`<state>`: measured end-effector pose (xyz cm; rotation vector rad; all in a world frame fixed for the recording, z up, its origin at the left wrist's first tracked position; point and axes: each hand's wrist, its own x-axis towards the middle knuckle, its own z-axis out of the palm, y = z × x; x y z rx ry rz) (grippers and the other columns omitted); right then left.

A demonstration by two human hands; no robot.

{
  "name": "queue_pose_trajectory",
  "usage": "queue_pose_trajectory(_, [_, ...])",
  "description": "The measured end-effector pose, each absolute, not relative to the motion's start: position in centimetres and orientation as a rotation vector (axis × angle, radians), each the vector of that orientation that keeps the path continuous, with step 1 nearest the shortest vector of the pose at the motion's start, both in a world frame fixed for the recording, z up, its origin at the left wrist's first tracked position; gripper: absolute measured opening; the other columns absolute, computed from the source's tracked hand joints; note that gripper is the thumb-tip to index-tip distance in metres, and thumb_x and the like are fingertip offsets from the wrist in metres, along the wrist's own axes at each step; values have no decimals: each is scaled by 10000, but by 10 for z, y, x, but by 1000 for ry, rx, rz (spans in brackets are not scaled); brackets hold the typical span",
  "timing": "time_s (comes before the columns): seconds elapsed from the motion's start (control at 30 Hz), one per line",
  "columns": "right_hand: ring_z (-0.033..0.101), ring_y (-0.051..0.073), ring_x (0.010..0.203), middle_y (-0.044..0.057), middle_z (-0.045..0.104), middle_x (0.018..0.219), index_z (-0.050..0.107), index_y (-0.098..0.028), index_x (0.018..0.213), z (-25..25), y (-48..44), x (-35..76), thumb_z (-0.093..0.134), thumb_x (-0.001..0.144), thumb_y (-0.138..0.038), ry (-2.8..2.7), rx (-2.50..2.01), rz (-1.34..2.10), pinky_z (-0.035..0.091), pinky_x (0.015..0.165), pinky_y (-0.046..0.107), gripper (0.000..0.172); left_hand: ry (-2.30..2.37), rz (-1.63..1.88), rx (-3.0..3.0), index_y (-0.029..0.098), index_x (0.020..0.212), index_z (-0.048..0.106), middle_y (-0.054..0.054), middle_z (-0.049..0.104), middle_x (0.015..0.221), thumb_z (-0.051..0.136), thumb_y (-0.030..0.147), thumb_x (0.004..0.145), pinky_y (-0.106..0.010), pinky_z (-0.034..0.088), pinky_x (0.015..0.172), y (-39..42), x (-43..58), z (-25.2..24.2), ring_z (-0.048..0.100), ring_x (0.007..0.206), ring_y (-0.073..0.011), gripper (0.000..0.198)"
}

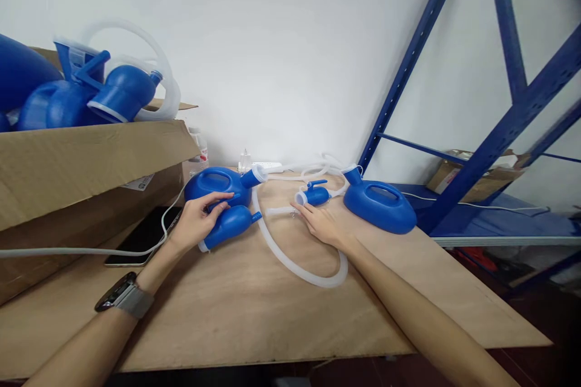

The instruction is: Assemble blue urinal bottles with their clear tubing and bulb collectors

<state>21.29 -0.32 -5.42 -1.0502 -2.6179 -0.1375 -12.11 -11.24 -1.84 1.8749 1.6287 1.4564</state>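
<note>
My left hand (197, 221) pinches the handle of a blue funnel-shaped piece (230, 224) with a narrow nozzle pointing right. Behind it lies a blue bottle (218, 180) with a clear-rimmed neck. My right hand (318, 222) has its fingertips at the end of a translucent hose (313, 279), which curves over the table from the left bottle's side. Just above the right hand sits a second, smaller-looking blue piece (316, 195) with a white rim. A second blue bottle (380, 205) lies to the right.
A cardboard box (100, 160) heaped with blue parts and hose stands at the left. A black tablet (145, 236) and white cable lie beside it. Blue metal shelving (490, 217) rises at the right. A clear plastic bottle (198, 148) stands near the wall.
</note>
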Motion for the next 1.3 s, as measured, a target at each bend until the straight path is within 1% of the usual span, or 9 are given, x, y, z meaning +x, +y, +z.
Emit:
queue_pose_trajectory(0.17, [666,221,820,126,661,1168,374,-249,1557,-51,-9,207,390,909,-69,-2720,-1050,-202,495,766,318,672,1641,1393,1931,225,1093,771,-74,778,1116,586,535,884,-383,590,834,-112,-117,-23,740,927,-276,418])
queue_pose_trajectory(0.3, [661,248,955,139,658,1178,434,-195,1513,-46,-14,206,384,903,-41,-2745,-991,-234,479,875,355,631,1627,1381,1976,236,1091,773,-62,776,1131,577,511,898,-378,593,842,-112,-114,-26,746,931,-271,389])
queue_pose_trajectory(0.4, [648,270,1040,161,646,1226,481,-157,1450,-44,-18,203,362,953,-80,-2731,-906,-224,467,920,389,517,1639,1387,1980,242,1079,778,-56,781,1113,574,497,901,-379,590,852,-114,-111,-26,746,934,-272,372])
queue_pose_trajectory(0.53, [663,248,972,136,664,1165,578,-172,1259,-41,-25,187,453,1010,-267,-2721,-891,-121,481,813,332,294,1654,1436,1969,239,1035,778,-54,789,1073,607,483,875,-376,582,849,-117,-102,-25,738,949,-279,339])
queue_pose_trajectory(0.73, [689,263,911,109,740,1009,656,-185,1025,-38,-22,158,586,962,-262,-2880,-990,-196,433,724,308,122,1693,1566,1776,201,776,703,-34,750,742,595,517,855,-318,544,735,-121,-92,-31,709,740,-239,343])
queue_pose_trajectory(0.87, [704,287,910,150,759,1016,700,-169,1015,-38,-17,146,514,983,-255,-2855,-1163,-239,441,731,330,208,1862,1620,1412,198,696,680,-32,706,681,540,591,846,-319,510,694,-116,-98,-39,663,709,-244,443])
queue_pose_trajectory(1.03, [708,312,955,180,760,1021,730,-149,1066,-39,-19,139,419,1009,-281,-2822,-1292,-207,464,769,356,343,1566,1625,794,181,719,658,-61,698,690,554,633,731,-351,522,681,-106,-98,-47,659,709,-261,464])
queue_pose_trajectory(1.2, [695,302,1003,166,752,1070,721,-162,1126,-42,-22,141,428,980,-229,-2815,-1377,-147,469,826,358,334,1401,1630,847,181,867,691,-41,707,756,643,604,666,-347,519,715,-104,-91,-53,653,795,-265,470])
queue_pose_trajectory(1.3, [694,296,1000,156,755,1053,731,-161,1084,-45,-23,140,449,955,-200,-2814,-1399,-139,468,824,348,313,1441,1681,923,190,781,673,-36,685,742,638,579,680,-347,491,765,-102,-93,-57,630,825,-263,404])
